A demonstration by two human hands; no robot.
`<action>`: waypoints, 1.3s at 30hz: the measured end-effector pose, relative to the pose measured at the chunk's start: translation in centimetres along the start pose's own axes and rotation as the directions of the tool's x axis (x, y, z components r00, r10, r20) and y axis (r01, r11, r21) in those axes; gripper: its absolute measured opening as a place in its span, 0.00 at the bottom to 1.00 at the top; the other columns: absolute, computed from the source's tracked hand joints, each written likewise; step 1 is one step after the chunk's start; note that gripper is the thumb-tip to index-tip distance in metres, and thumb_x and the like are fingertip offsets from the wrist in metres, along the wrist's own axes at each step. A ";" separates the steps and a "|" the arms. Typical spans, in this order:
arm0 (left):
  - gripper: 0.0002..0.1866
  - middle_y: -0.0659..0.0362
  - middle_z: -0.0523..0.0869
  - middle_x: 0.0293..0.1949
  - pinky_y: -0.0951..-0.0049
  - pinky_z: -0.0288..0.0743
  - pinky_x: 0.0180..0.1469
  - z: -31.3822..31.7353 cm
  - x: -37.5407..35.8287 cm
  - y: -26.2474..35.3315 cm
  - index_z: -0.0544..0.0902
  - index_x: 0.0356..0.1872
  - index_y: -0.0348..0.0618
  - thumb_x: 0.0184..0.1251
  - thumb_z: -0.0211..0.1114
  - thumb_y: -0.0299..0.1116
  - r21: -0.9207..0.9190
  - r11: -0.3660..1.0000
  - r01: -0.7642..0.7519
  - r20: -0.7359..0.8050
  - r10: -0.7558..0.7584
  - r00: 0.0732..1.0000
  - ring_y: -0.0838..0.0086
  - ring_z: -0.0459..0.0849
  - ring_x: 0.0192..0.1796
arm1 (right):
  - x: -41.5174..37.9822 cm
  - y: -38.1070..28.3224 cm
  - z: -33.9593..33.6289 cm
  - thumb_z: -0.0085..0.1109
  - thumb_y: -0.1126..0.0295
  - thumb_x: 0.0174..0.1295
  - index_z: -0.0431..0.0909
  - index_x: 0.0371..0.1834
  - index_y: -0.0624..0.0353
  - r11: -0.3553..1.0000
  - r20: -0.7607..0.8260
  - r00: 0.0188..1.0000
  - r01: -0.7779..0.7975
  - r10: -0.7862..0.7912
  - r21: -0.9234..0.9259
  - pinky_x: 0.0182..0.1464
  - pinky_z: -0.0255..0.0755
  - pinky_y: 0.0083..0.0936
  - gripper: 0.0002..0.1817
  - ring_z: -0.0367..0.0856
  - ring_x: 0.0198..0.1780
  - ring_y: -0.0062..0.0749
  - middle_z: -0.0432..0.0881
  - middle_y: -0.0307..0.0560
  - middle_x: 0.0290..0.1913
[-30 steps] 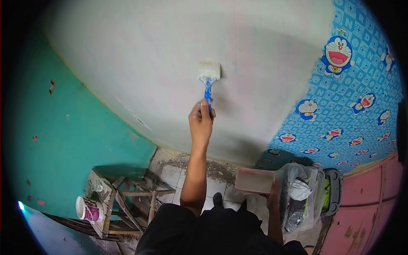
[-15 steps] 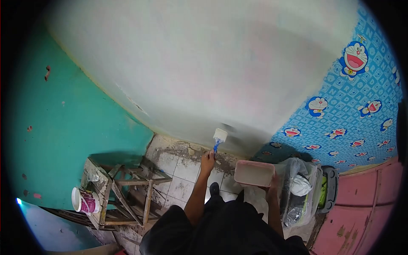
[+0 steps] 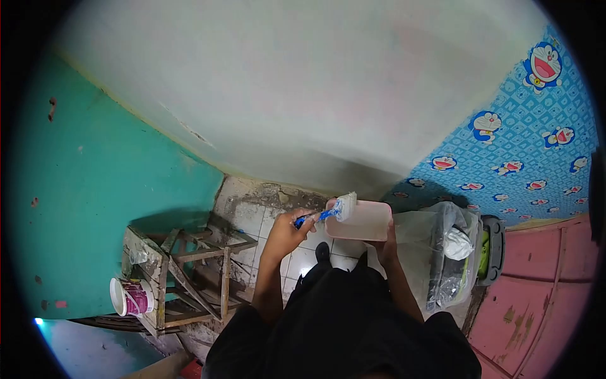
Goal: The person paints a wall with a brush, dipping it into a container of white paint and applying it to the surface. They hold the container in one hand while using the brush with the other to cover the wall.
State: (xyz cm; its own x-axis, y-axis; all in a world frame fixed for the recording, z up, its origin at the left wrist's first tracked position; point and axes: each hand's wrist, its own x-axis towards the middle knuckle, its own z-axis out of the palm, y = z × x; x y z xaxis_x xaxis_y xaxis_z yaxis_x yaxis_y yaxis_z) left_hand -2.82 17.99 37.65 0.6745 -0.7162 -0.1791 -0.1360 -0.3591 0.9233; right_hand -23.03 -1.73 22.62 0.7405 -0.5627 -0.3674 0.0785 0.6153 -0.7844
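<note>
My left hand is closed around the blue handle of a paintbrush with wide, whitish bristles. Its bristle end lies over the left rim of a pink rectangular tub. A pale paint-like liquid shows inside the tub. On the tub's right side, my right hand grips the wall; some of its fingers are hidden behind the tub. In front of both hands stands a wall coated whitish, with faint pink showing through.
A worn wooden stand is at left, bearing a white and purple bucket. Plastic-covered items stand at right beside blue cartoon wallpaper and a pink door-like panel. Dirty white tiles lie underfoot.
The paintbrush has come away from the whitish wall to the tub's left rim. The tub has shifted left and slightly upward, toward the brush, in my right hand.
</note>
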 end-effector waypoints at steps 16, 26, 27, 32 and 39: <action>0.15 0.48 0.85 0.27 0.60 0.76 0.31 -2.7 3.5 0.5 0.85 0.33 0.37 0.68 0.69 0.42 0.525 0.729 -0.440 0.002 0.516 0.857 0.51 0.85 0.28 | -0.2 4.0 7.4 0.32 0.39 0.77 0.55 0.78 0.51 0.998 0.037 0.997 0.063 -0.064 0.018 0.60 0.78 0.45 0.36 0.77 0.65 0.43 0.72 0.51 0.68; 0.17 0.48 0.84 0.23 0.58 0.76 0.30 -3.0 4.8 -1.8 0.84 0.32 0.36 0.69 0.68 0.43 0.527 0.694 -0.491 0.053 0.549 0.834 0.52 0.83 0.25 | -1.0 5.3 10.1 0.39 0.34 0.72 0.52 0.79 0.47 0.997 -0.012 0.997 0.080 -0.079 0.006 0.58 0.80 0.49 0.40 0.74 0.68 0.44 0.67 0.50 0.71; 0.17 0.50 0.83 0.22 0.60 0.75 0.29 -3.4 4.7 -1.9 0.84 0.31 0.36 0.70 0.68 0.42 0.495 0.724 -0.480 0.007 0.549 0.836 0.56 0.83 0.24 | -1.0 5.3 10.2 0.39 0.34 0.72 0.53 0.79 0.47 0.997 -0.011 0.997 0.076 -0.076 0.017 0.58 0.80 0.50 0.40 0.74 0.68 0.44 0.67 0.50 0.70; 0.16 0.56 0.80 0.17 0.71 0.70 0.24 -6.2 3.9 -3.8 0.83 0.30 0.35 0.72 0.67 0.39 0.188 0.935 -0.299 -0.244 0.340 0.908 0.73 0.80 0.19 | -0.7 5.1 10.2 0.38 0.35 0.72 0.55 0.77 0.48 0.996 -0.026 0.996 0.083 -0.083 0.005 0.56 0.80 0.50 0.39 0.77 0.65 0.44 0.69 0.50 0.69; 0.16 0.57 0.85 0.22 0.78 0.76 0.27 -7.0 0.7 -9.1 0.83 0.35 0.34 0.75 0.65 0.39 -0.426 0.903 0.065 -0.148 -0.141 0.979 0.78 0.81 0.21 | 0.7 5.8 8.1 0.35 0.39 0.76 0.55 0.76 0.48 0.990 -0.127 0.985 0.123 -0.114 0.062 0.55 0.81 0.49 0.34 0.80 0.62 0.46 0.71 0.51 0.67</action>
State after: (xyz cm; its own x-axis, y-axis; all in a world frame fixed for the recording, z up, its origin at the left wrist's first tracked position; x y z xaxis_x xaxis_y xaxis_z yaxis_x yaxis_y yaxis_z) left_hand 3.94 24.96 31.45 0.7870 -0.5618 -0.2548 0.2300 -0.1161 0.9662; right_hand -16.67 5.96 21.84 0.6357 -0.6950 -0.3360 0.2102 0.5747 -0.7909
